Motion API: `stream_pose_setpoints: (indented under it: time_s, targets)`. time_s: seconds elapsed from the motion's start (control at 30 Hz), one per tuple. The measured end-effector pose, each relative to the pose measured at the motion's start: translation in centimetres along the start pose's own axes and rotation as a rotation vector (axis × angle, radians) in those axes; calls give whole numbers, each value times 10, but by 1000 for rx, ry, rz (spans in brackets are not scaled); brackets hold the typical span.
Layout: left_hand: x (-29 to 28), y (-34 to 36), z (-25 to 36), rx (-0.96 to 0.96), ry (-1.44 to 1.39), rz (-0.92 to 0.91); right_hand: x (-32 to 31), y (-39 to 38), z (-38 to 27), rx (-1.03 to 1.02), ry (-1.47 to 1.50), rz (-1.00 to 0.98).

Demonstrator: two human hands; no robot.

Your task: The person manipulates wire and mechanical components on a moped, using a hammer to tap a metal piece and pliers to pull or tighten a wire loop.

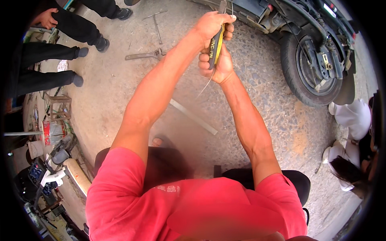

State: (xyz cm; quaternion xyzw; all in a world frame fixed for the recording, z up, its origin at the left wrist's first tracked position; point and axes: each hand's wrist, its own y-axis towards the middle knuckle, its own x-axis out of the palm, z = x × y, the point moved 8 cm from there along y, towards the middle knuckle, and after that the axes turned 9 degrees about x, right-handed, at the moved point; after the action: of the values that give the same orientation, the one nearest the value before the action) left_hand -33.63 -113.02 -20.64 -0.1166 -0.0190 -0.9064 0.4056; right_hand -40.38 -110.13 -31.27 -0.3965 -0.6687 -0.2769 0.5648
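Yellow-and-black pliers (217,46) are held upright between both hands, over the ground (261,84) near a motorcycle (317,48); the right hand (220,66) is curled round the lower handles, probably for leverage; the left hand (215,28) wraps higher, seemingly to steady the head, its thumb beside a thin wire (232,7); a wrench (140,56) lies beyond, perhaps kept reachable.

wide head-worn fisheye view, steeply downward

Small stool (59,99) near red container (47,131)
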Motion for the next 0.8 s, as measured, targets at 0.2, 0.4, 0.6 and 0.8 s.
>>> stream_pose_setpoints:
  time_s: [0.2, 0.4, 0.6, 0.8]
  targets:
    - [-3, 3, -4, 71, -29, 27, 25, -70, -24, -652, -1039, 911]
    - [11, -4, 3, 107, 115, 299, 51, -83, -36, -702, -1047, 1240]
    - [-6, 6, 0, 187, 470, 366, 37, -68, -45, -620, -961, 1108]
    - [-1, -9, 12, 153, 629, 275, 12, -58, -47, -476, -717, 745]
